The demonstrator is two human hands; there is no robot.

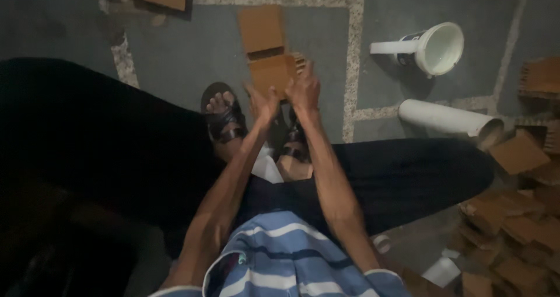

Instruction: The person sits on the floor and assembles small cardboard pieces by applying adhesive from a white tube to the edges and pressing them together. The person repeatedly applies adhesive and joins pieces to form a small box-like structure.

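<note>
I hold a folded brown cardboard piece out over my sandalled feet, my left hand closed on its lower edge and my right hand closed on its right side. A flap of it stands up beyond my fingers. On the floor to my right lie a white bucket on its side and a white tube. A heap of cardboard scraps crowds my right knee.
</note>
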